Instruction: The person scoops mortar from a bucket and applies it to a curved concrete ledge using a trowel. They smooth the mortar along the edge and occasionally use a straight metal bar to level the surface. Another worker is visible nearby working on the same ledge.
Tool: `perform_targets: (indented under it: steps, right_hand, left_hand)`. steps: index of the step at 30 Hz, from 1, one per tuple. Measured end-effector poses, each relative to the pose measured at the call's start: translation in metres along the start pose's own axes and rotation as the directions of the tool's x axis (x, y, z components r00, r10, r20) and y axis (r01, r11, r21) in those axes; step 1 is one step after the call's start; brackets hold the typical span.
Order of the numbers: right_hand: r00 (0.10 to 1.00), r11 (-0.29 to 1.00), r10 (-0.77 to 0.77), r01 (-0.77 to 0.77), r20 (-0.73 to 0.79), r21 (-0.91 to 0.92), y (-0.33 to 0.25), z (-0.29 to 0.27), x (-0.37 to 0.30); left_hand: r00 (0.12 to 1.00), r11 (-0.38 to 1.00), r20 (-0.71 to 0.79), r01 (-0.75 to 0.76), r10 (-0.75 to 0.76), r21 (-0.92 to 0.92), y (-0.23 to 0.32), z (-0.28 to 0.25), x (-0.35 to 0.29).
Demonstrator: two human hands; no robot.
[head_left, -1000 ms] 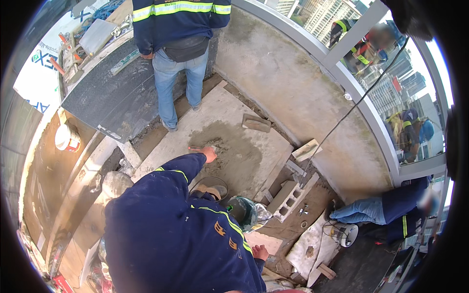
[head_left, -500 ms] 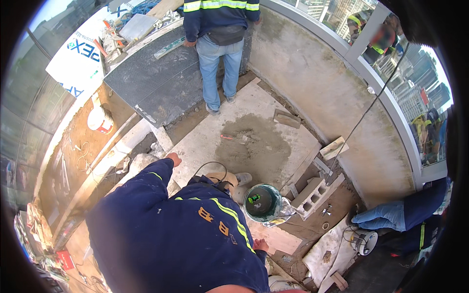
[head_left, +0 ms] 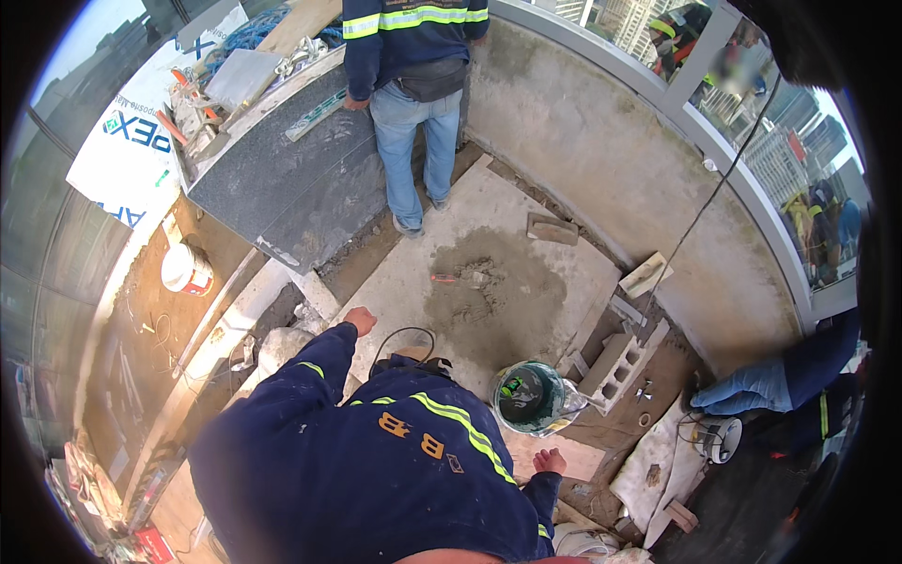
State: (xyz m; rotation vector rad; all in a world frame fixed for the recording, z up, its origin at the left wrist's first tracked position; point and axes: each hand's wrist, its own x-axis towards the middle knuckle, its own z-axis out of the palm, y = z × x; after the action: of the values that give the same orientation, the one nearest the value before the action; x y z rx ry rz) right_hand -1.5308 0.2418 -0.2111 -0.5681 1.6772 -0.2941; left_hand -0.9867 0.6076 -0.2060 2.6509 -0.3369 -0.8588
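Observation:
My left hand (head_left: 360, 321) is held out over the left edge of the grey slab (head_left: 376, 299), fingers curled in with nothing visible in them. My right hand (head_left: 550, 461) hangs empty beside a flat pinkish board (head_left: 575, 455), its fingers loosely bent and slightly apart. Between my hands and a little forward stands a dark green bucket (head_left: 532, 399) of grey wet mix, with a green object inside. On the slab lies a patch of wet mortar (head_left: 512, 301). A small red-handled tool (head_left: 443, 278) rests on it, and a wooden float (head_left: 552, 228) sits at its far right edge.
A person (head_left: 413, 103) in jeans stands at the slab's far end, one hand on a level (head_left: 317, 115). A hollow block (head_left: 615, 369) lies right of the bucket. A cable (head_left: 719, 183) hangs along the right wall. Another person (head_left: 752, 381) is at the right; a white bucket (head_left: 188, 269) stands left.
The slab, mortar and buckets have shifted slightly in view. Both my hands have moved rightward in the picture, and my right hand is farther out from my body.

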Motion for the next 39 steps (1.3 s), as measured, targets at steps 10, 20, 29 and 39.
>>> perform_targets:
  steps: [10,20,29,39]
  right_hand:
    - [0.997,0.991,0.069,-0.065,0.026,-0.119,0.036,0.121,-0.049]
    - [0.998,0.977,-0.021,0.033,0.06,-0.21,-0.009,0.177,-0.054]
    - [0.981,0.923,-0.034,0.104,0.191,-0.37,-0.077,0.236,-0.051]
    - [0.82,0.813,0.093,0.264,0.564,-0.519,-0.149,0.314,0.014]
  left_hand:
    - [0.997,0.996,-0.055,-0.056,0.06,0.062,-0.102,-0.067,0.1]
    - [1.0,0.975,0.014,-0.009,0.006,0.223,-0.206,-0.063,0.111]
    - [0.902,0.841,-0.115,0.333,-0.415,-0.426,-0.189,-0.063,0.016]
    - [0.95,0.918,0.01,0.298,-0.311,0.26,-0.268,0.03,-0.093]
